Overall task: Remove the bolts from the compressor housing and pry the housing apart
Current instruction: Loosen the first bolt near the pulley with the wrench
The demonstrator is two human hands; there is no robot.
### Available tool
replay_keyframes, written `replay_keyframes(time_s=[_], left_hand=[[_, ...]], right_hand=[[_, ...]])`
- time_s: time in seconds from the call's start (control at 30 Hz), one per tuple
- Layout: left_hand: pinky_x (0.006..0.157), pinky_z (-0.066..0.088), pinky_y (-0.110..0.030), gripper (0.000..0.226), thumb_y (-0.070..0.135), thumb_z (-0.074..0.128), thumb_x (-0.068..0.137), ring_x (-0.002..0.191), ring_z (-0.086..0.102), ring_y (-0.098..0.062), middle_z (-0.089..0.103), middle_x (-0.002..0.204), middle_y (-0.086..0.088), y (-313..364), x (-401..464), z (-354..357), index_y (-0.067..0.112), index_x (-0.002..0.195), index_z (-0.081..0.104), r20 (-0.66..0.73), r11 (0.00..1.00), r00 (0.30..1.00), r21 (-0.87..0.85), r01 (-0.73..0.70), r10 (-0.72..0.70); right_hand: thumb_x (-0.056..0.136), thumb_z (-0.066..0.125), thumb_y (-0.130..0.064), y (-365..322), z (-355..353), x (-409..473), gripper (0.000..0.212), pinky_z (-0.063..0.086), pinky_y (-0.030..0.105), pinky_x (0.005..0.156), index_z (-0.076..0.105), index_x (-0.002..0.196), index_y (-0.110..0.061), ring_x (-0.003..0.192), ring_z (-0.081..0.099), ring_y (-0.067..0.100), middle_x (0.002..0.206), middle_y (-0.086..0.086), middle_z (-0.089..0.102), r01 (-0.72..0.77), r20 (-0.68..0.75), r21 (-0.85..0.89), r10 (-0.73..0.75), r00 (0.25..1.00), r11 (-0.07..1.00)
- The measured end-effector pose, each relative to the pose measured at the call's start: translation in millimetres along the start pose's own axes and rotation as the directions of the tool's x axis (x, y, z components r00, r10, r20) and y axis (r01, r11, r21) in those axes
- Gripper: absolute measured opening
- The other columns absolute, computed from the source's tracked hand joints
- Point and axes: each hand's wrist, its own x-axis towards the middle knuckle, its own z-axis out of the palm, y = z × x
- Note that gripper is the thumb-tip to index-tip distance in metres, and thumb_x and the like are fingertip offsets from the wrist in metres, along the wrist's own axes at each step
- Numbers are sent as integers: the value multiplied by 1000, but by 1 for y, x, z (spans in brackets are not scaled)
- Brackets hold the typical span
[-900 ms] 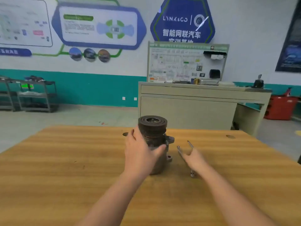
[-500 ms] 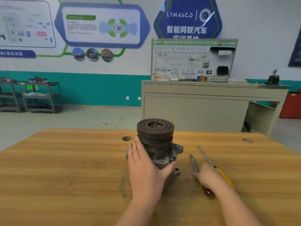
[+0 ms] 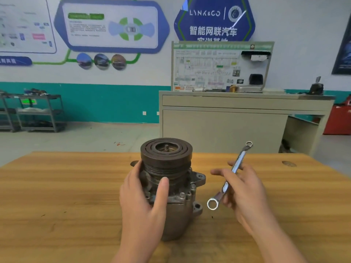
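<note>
A dark, greasy compressor (image 3: pixel 177 188) stands upright on the wooden table (image 3: pixel 57 196), its grooved pulley on top. Several bolts (image 3: pixel 182 195) show around the housing flange below the pulley. My left hand (image 3: pixel 144 198) grips the compressor body from the left, thumb across its front. My right hand (image 3: pixel 245 190) holds a double-ended ring wrench (image 3: pixel 230 174) lifted off the table to the right of the compressor. The wrench is tilted, one ring low near the housing lug and the other ring up and away.
Two round holes (image 3: pixel 289 163) sit in the tabletop near its far edge. Beyond the table stand a beige cabinet (image 3: pixel 228 128) with a training board, a metal shelf rack (image 3: pixel 34 112) at the left wall and a red bin (image 3: pixel 340 120) at the right.
My right hand has picked the wrench up from the table and raised it beside the compressor. The screwdriver that lay next to it is no longer visible. My head has moved closer.
</note>
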Motion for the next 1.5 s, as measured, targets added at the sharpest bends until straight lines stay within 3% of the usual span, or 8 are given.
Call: replay_keyframes(time_s=[0.27,0.47,0.77,1.13,1.23,1.3,1.4,1.5], left_hand=[[100,43,-35,33,48,44,90,119,48,-12,49,119,21,4,-4,-2,44,123,42,-166,995,985,-77,-57,43],[43,37,-21,39,58,40,88,45,48,-12,59,59,-3,25,-12,-16,30,77,65,46,906,997,-421,-36,61],[35,28,-18,55,27,54,95,30,30,-16,33,33,-6,29,-7,-17,17,40,52,414,808,876,-410,424,-249],[39,31,-20,38,31,52,81,33,31,-13,28,36,2,36,-2,-21,18,45,56,328,602,937,-727,329,-116],[43,34,-20,36,35,54,85,38,36,-15,33,38,3,32,-3,-26,22,50,56,259,683,966,-706,188,1],[48,37,-18,37,47,48,86,44,44,-11,44,43,0,29,-6,-28,22,58,56,312,863,931,-505,-5,187],[56,41,-26,40,53,37,93,57,49,-6,52,63,6,22,-6,-29,21,70,47,483,901,770,-111,-419,418],[63,41,-27,39,57,31,98,68,48,-6,49,70,14,17,9,-39,28,77,46,572,773,657,60,-632,492]], right_hand=[[95,41,-44,-2,5,-16,20,45,25,49,57,95,-31,47,52,12,63,7,63,316,67,-64,-312,948,947],[93,43,-51,4,-3,-11,25,23,33,78,62,104,-38,84,39,15,78,-23,60,744,362,-614,-744,562,263],[85,50,-53,2,0,-15,29,19,33,78,72,102,-47,90,38,18,82,-22,59,752,483,-637,-674,560,168],[85,63,-48,-1,4,-26,22,32,24,89,66,94,-29,96,42,16,95,-1,55,671,36,-676,-896,442,304],[82,53,-72,-6,17,-41,53,40,14,58,61,69,-21,60,48,6,61,-1,51,546,-131,-283,-596,792,788],[71,56,-79,-7,30,-47,66,34,17,40,70,82,-15,40,41,7,50,-1,48,88,99,105,-99,990,991],[76,64,-45,-11,34,-45,44,25,16,30,71,84,-2,29,34,7,45,3,44,-427,425,450,233,875,784],[76,62,-30,-12,29,-41,31,26,13,26,71,65,-3,28,41,9,46,8,48,-503,457,513,274,846,696]])
